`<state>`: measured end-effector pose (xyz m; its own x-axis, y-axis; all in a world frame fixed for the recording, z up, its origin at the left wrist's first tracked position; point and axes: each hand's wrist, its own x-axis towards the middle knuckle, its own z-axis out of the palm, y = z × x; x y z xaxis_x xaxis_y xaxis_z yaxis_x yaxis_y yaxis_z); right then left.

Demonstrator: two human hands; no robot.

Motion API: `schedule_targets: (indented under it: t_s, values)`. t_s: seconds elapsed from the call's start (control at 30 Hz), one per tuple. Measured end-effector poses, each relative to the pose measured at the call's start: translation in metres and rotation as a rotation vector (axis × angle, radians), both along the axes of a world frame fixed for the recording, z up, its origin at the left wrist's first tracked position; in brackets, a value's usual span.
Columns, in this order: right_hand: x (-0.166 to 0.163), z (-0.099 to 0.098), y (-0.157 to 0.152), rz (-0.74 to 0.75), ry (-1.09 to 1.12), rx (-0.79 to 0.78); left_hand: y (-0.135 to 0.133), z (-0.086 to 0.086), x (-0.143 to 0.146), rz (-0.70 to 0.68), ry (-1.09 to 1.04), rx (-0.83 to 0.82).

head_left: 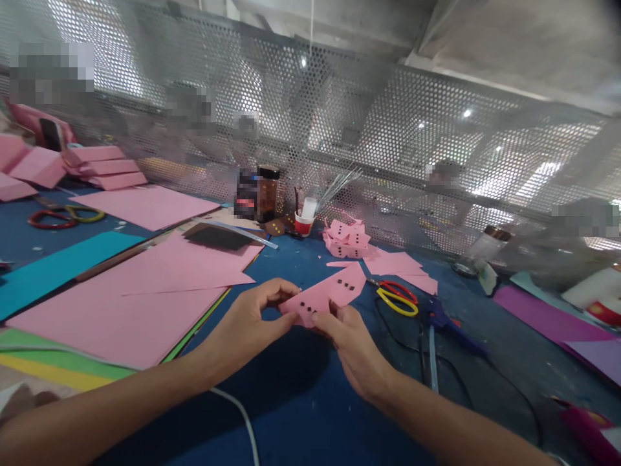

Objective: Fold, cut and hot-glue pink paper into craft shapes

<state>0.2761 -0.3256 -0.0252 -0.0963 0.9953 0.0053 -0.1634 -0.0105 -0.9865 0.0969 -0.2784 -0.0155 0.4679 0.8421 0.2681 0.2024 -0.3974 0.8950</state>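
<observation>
Both my hands hold a folded pink paper piece point(326, 295) with small dark squares on it, just above the blue table point(301, 401). My left hand point(250, 323) pinches its left end with thumb and fingers closed. My right hand point(352, 340) grips its lower right part, fingers curled under it. A pile of similar pink folded pieces point(347, 238) lies farther back.
Large pink paper sheets point(140, 291) over green, yellow and teal sheets lie at left. Red-and-yellow scissors point(398, 296) and a blue glue gun point(444, 320) with its cable rest at right. A brown jar point(266, 193), a red cup point(305, 223) and a perforated metal screen point(388, 149) stand behind.
</observation>
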Motion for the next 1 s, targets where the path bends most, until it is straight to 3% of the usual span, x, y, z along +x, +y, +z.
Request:
schedule_targets:
  t_s: [0.5, 1.0]
  values:
    - [0.0009, 0.0023, -0.0001, 0.005, 0.047, -0.033, 0.0026, 0.0041, -0.001, 0.021, -0.077, -0.1]
    - [0.0085, 0.0024, 0.0026, -0.048, 0.043, 0.044, 0.0088, 0.0007, -0.0068, 0.019, -0.105, -0.137]
